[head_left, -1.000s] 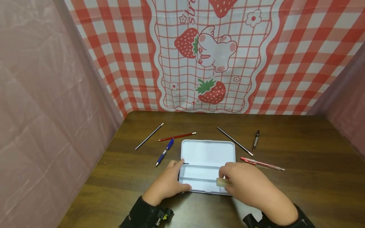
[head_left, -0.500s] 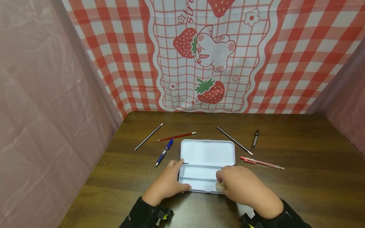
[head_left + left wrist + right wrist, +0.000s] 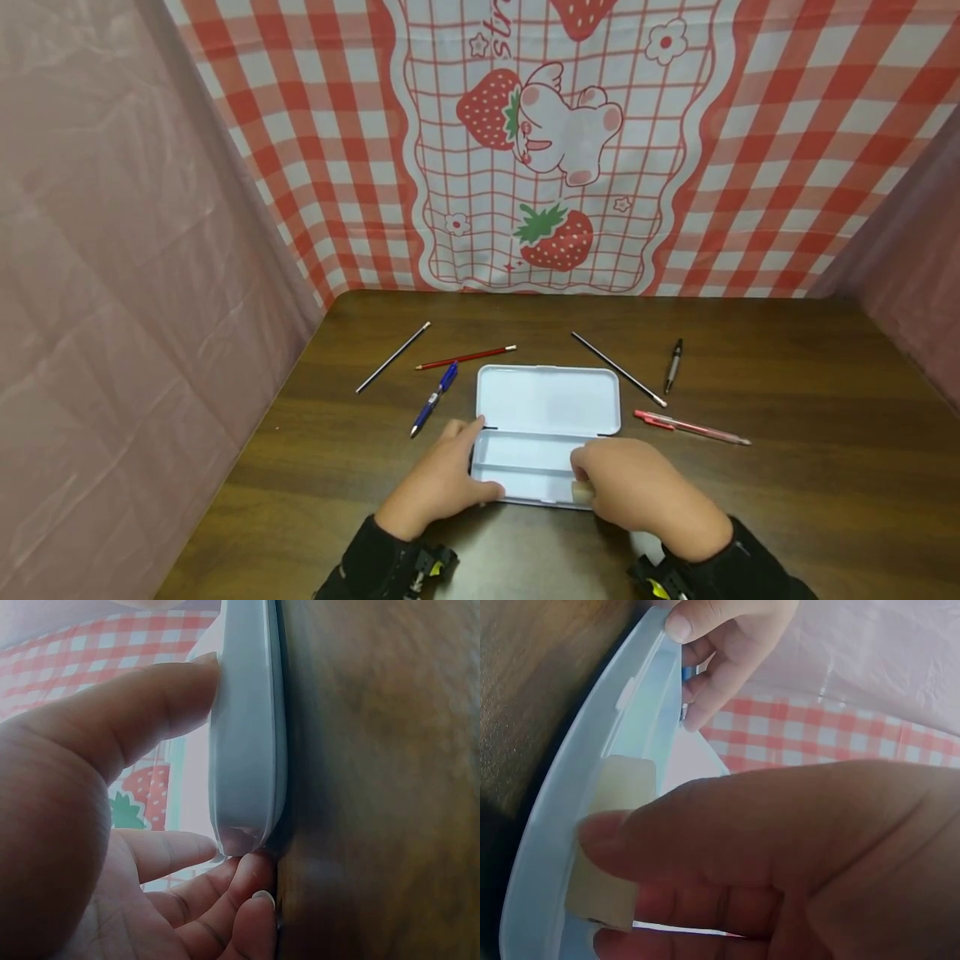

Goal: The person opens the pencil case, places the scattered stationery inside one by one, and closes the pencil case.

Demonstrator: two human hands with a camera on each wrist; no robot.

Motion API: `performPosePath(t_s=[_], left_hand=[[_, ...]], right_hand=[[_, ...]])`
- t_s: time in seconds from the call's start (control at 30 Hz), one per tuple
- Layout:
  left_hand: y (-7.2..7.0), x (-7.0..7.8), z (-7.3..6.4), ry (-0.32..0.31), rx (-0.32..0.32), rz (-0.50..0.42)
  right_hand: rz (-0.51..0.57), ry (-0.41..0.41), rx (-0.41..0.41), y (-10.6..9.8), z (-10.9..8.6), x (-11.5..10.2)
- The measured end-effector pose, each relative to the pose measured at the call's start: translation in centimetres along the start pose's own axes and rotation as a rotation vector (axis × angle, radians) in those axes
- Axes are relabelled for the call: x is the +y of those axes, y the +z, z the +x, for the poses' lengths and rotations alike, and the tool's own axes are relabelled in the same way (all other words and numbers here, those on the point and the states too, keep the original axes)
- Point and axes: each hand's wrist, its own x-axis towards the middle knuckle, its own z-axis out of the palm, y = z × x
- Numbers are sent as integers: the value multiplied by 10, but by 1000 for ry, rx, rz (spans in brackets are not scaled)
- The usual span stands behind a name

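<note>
A white pencil case (image 3: 525, 451) lies with its lid raised at the middle front of the table, its tray split into long compartments. My left hand (image 3: 441, 482) grips its left end, the thumb on the near edge and the index finger at the far side; the left wrist view shows more fingertips against the case's end (image 3: 244, 735). Between thumb and fingers, my right hand (image 3: 633, 490) pinches a beige block, apparently an eraser (image 3: 622, 784). In the head view the eraser is at the right end of the near compartment, partly hidden by the hand.
Left of the case lie a striped pencil (image 3: 393, 358), a red pencil (image 3: 465, 357) and a blue pen (image 3: 435, 400). To its right are another striped pencil (image 3: 618, 369), a dark grey pen (image 3: 674, 367) and a pink pen (image 3: 692, 427). Checked cloth (image 3: 337, 150) hangs behind.
My right hand has moved slightly down and nearer with the eraser, from above the divider into the near compartment. In the last half second it has barely moved. My left hand stays put.
</note>
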Motion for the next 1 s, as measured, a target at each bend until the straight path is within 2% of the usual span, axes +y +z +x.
performPosePath(t_s=[0.3,1.0], left_hand=[[-1,0,0,-15,-10,0],[-1,-1,1,-26,-11,5]], right_hand=[[24,83,-48,-2,6,6],[-80,72,-13,1,7,6]])
